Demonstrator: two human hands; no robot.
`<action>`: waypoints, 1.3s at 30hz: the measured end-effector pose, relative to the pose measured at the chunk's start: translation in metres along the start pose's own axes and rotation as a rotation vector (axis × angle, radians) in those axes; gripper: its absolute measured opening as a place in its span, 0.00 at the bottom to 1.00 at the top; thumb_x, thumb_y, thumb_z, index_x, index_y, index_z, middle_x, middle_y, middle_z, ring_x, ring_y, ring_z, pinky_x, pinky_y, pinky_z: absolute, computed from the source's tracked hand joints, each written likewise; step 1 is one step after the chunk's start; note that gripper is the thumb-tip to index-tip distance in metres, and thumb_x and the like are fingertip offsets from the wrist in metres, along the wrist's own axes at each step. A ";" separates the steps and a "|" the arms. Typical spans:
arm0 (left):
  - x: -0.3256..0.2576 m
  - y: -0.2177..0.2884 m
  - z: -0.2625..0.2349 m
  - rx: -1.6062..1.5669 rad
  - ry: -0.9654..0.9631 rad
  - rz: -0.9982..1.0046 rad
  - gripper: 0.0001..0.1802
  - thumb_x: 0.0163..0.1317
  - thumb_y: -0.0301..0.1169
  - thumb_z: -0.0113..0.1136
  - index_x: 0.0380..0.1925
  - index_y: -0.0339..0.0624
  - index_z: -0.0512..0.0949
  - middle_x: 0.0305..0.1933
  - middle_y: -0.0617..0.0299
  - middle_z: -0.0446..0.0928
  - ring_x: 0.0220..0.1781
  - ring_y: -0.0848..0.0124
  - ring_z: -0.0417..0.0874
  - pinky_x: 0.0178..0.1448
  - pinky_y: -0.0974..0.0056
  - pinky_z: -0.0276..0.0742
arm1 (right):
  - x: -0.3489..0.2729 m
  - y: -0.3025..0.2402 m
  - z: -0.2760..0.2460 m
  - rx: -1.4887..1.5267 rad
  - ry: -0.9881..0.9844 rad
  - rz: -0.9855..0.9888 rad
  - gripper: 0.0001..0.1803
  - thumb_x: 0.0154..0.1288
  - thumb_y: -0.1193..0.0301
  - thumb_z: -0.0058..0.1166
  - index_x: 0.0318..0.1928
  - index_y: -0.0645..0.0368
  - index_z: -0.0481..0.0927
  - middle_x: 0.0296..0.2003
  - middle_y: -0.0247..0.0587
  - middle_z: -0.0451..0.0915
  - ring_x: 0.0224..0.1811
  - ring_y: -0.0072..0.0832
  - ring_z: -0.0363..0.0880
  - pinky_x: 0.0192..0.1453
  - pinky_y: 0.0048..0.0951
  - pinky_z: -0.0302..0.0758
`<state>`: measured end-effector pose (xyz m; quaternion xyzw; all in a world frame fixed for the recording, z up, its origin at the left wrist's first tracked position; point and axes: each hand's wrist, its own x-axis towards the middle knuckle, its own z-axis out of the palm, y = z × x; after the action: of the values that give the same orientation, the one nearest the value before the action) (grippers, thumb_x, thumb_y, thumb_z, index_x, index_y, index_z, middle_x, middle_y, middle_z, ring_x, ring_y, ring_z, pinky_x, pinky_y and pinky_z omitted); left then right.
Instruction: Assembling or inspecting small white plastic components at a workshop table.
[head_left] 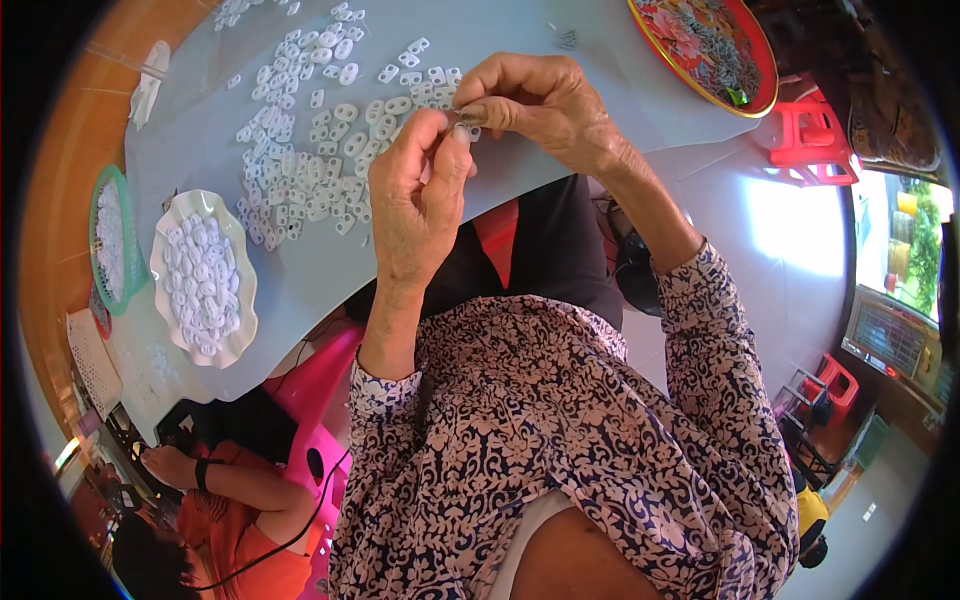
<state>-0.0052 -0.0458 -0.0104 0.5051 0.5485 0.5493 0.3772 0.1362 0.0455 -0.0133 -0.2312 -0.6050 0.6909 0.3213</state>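
My left hand [415,195] and right hand [540,105] pinch one small white plastic piece [467,130] between closed fingertips; loose white pieces [300,160] lie just beyond them.

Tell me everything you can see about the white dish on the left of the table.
The white dish is a shallow bowl with a wavy, scalloped rim, glossy like plastic or ceramic. It sits flat on the pale table cover, near the table's left edge, beside a green basket. It is heaped with small white ring-shaped pieces. Neither hand touches it; more loose pieces lie to its right.
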 end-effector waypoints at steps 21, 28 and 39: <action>-0.003 -0.004 0.000 0.049 0.044 0.054 0.09 0.64 0.31 0.53 0.33 0.36 0.74 0.22 0.67 0.71 0.24 0.81 0.68 0.30 0.74 0.64 | 0.005 -0.010 0.000 -0.319 -0.047 0.095 0.13 0.66 0.64 0.55 0.30 0.60 0.78 0.18 0.23 0.69 0.21 0.11 0.62 0.25 0.17 0.60; -0.004 -0.005 0.001 -0.005 0.046 0.033 0.09 0.64 0.32 0.53 0.31 0.37 0.72 0.19 0.67 0.70 0.20 0.82 0.66 0.24 0.74 0.63 | 0.001 -0.006 0.000 -0.304 0.000 0.027 0.12 0.65 0.64 0.55 0.33 0.61 0.79 0.20 0.26 0.72 0.22 0.11 0.65 0.25 0.17 0.64; -0.004 -0.018 0.002 0.175 0.108 0.234 0.05 0.60 0.27 0.54 0.31 0.36 0.71 0.19 0.66 0.71 0.20 0.82 0.68 0.25 0.73 0.65 | 0.002 -0.008 0.008 -0.439 0.046 -0.051 0.14 0.65 0.63 0.56 0.29 0.62 0.77 0.16 0.23 0.66 0.19 0.10 0.59 0.22 0.16 0.57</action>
<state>-0.0045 -0.0475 -0.0293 0.5662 0.5512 0.5660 0.2352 0.1305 0.0414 -0.0044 -0.2958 -0.7390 0.5288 0.2946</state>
